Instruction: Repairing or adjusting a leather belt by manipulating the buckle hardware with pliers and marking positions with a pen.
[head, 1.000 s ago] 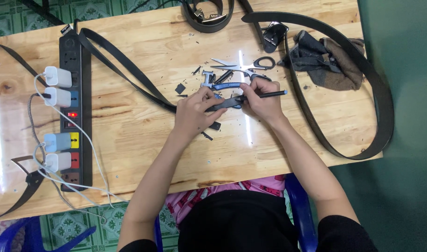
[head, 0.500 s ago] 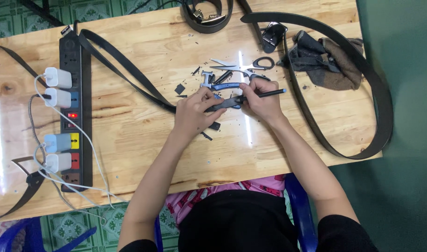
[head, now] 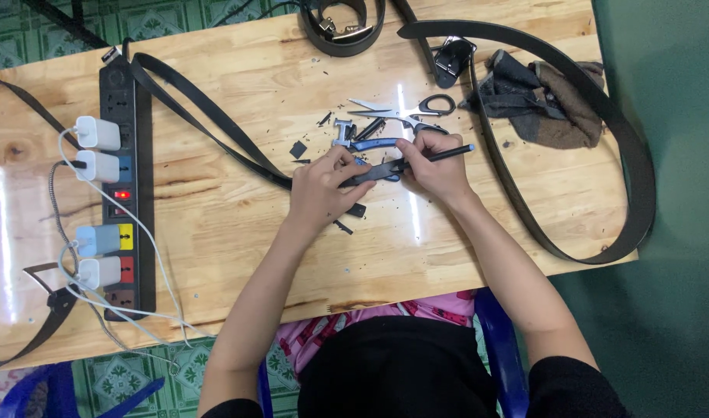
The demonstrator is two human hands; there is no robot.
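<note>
While the left hand (head: 321, 188) pins the end of a dark belt (head: 215, 128) against the counter (head: 215, 232), its fingers pinch the strap end just left of the scissors (head: 405, 112), thumb on top. That strap looks thin and limp, likely light, bending freely along its length yet stiff enough near the cut end to hold flat; the sensible grip is close to that end, where the hand has it. Beside it, below the scissors, the right hand (head: 440, 166) closes its fingers on a slim dark pen-like tool (head: 440, 155), tip aimed at the strap end. Both forearms reach up from the body, wrists low on the wood, elbows off the near edge. Small black offcuts (head: 298, 149) lie left of the scissors.
</note>
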